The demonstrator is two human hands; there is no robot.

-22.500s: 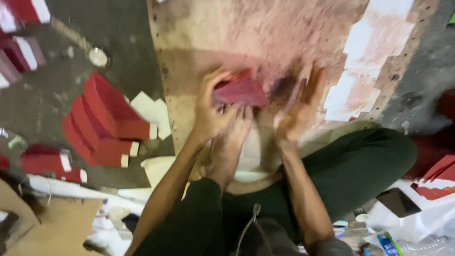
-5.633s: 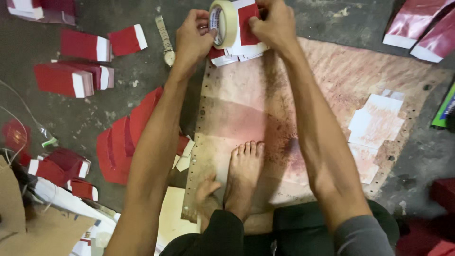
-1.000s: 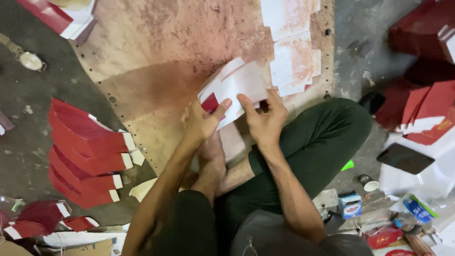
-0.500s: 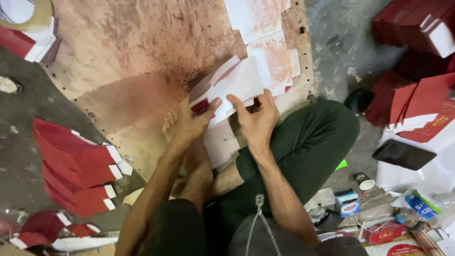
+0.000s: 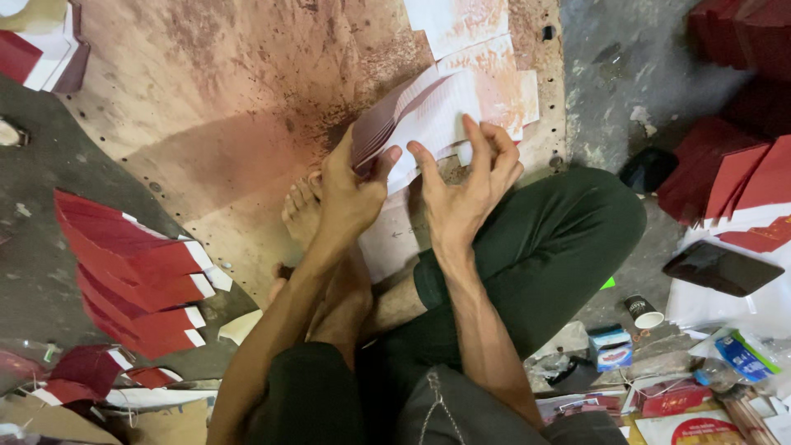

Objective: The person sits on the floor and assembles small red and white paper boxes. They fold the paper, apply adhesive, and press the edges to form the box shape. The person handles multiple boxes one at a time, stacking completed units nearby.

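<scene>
1. Seemingly cross-legged on the floor, the person holds a fanned stack of white-and-maroon card sheets (image 5: pixel 412 124) above a stained brown board (image 5: pixel 206 124).
2. The left hand (image 5: pixel 350 194) is clamped on the stack's lower left corner, thumb on top and fingers hidden beneath.
3. The right hand (image 5: pixel 465 194) has its fingers spread apart; the thumb points towards the sheets' lower edge and the fingertips (image 5: pixel 470 124) touch the white face of the stack.
4. A bare foot (image 5: pixel 303 210) rests on the board just below the left hand.
5. Folded red cartons (image 5: pixel 136 280) lie fanned on the grey floor to the left, well apart from the hands.
6. More red cartons (image 5: pixel 741 181) are piled to the right, with a dark phone (image 5: pixel 721 268) on white paper beside them.
7. A small cup (image 5: pixel 643 311) and a blue-and-white box (image 5: pixel 611 346) sit near the right knee.
</scene>
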